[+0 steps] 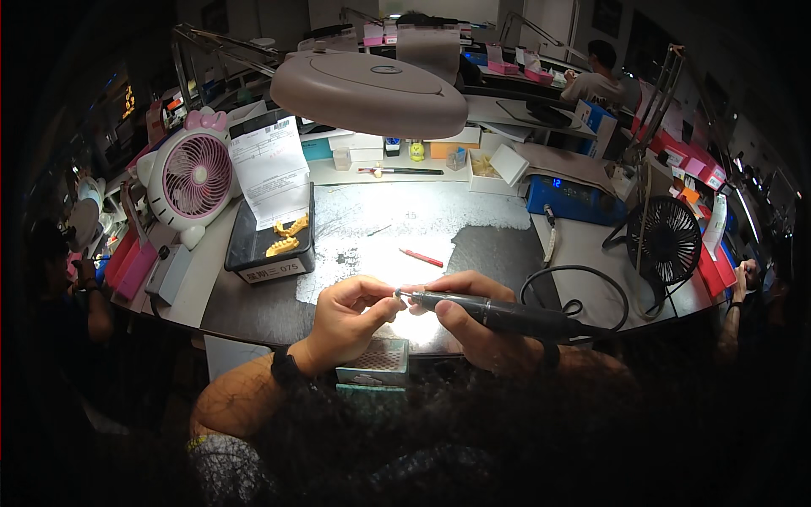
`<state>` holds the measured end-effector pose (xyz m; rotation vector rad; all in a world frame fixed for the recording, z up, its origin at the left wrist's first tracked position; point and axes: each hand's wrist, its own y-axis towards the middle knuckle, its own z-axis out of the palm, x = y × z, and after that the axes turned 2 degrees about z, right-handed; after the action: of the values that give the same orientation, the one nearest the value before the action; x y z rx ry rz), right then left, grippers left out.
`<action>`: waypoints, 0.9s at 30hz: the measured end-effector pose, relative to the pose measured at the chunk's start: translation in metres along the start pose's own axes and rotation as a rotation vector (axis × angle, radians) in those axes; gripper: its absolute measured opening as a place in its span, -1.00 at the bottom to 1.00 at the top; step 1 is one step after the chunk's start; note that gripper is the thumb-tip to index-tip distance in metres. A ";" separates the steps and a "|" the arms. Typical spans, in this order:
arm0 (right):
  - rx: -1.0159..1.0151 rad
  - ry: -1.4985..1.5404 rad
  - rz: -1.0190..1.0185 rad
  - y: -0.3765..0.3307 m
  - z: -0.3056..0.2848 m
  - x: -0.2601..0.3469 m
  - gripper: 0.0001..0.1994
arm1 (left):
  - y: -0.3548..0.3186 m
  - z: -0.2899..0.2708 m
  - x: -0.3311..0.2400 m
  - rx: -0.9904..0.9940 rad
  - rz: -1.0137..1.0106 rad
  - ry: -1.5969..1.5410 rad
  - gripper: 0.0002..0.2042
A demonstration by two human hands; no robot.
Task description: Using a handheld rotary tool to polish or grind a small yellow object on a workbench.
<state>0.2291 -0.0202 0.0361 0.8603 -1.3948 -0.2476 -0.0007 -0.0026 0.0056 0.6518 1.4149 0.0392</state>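
Low over the lit middle of the bench, my left hand (345, 317) pinches a tiny pale piece (397, 293) between thumb and fingertips; its exact kind is too small to make out. My right hand (486, 334) is wrapped round a black rotary handpiece (515, 318), whose metal tip points left and meets the piece or comes very close to it. The fingertips of both hands nearly touch there. From the handpiece's rear a black cord (623, 296) loops to the right. Beyond my hands lies a short red stick-like tool (421, 258).
A black tray (245, 256) at left holds yellow dental models (283, 246) and a printed sheet (272, 173). Overhead hangs a lamp head (372, 97). A pink-and-white fan (196, 175), a blue control box (574, 200) and a black fan (667, 241) flank the bench. Below my hands is a green box (372, 367).
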 end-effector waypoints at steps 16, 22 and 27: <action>-0.007 0.082 0.134 -0.002 0.001 0.001 -0.79 | 0.000 0.000 0.001 -0.007 0.000 -0.012 -0.87; 0.002 0.072 0.120 -0.001 0.001 0.003 -0.78 | 0.000 0.000 0.000 -0.002 0.000 0.001 -0.87; -0.005 0.091 0.139 0.000 0.000 0.005 -0.78 | -0.001 -0.001 0.000 -0.001 -0.004 0.005 -0.86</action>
<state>0.2301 -0.0237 0.0399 0.7571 -1.3621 -0.1043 -0.0018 -0.0031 0.0056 0.6478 1.4209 0.0383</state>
